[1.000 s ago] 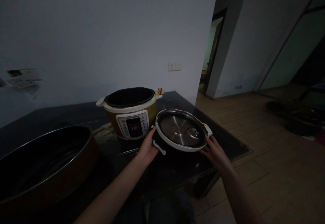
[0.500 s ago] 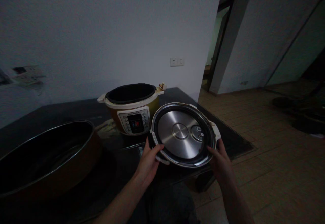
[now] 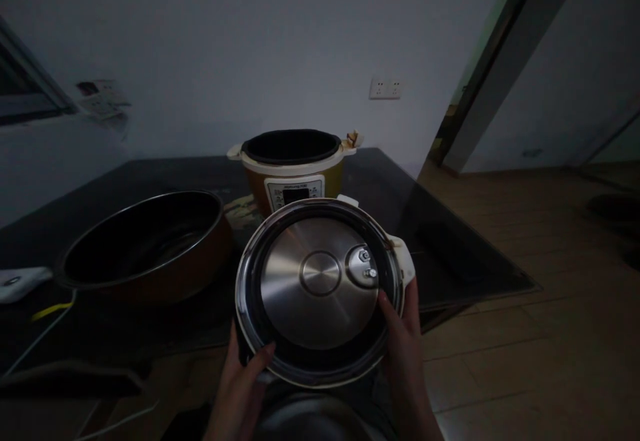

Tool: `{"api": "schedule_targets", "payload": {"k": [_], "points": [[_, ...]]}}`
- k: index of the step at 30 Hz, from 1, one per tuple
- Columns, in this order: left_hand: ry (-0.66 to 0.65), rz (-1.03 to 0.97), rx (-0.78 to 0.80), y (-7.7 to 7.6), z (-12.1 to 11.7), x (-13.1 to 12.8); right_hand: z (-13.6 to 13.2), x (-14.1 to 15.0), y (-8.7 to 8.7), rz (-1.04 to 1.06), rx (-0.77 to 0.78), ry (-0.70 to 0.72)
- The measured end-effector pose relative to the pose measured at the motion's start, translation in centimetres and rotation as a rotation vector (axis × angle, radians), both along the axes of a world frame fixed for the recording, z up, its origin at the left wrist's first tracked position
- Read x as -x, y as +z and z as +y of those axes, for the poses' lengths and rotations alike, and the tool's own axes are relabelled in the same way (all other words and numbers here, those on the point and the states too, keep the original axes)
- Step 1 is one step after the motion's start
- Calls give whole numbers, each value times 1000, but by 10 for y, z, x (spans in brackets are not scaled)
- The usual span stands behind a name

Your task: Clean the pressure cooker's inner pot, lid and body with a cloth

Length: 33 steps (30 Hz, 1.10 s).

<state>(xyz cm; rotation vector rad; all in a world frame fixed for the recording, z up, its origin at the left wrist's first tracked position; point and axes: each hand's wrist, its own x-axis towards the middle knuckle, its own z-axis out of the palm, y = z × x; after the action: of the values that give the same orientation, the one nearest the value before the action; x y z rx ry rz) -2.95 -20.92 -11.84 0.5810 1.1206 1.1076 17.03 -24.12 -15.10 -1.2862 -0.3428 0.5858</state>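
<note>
Clamping rnd lid (image 3: 287,274) by rim (image 3: 239,288) w/ L hand (image 3: 237,388) & R hand (image 3: 404,338), brushed-steel underside (image 3: 320,321) toward cam, nr open cooker (image 3: 254,184). Shows dk table (image 3: 415,218), pale wall (image 3: 250,41), brn floor (image 3: 500,361), dimly lit.

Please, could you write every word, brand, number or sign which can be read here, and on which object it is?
"Joyoung", apparently, though blurred: top of the control panel on the cooker.
Smaller panel labels: too small to read.
Pale mark on the table: too blurred.
Lid: no readable text.
</note>
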Motion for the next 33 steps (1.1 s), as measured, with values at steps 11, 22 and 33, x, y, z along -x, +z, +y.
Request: {"api": "schedule_targets", "payload": {"k": [11,22,33], "points": [[38,-50,71,-6,3,30,20,22,9,14,10,95],[51,-427,233,-31,29,45,27,26,13,50,-74,94],[198,-14,168,-39,21,75,27,22,2,14,-4,71]]}}
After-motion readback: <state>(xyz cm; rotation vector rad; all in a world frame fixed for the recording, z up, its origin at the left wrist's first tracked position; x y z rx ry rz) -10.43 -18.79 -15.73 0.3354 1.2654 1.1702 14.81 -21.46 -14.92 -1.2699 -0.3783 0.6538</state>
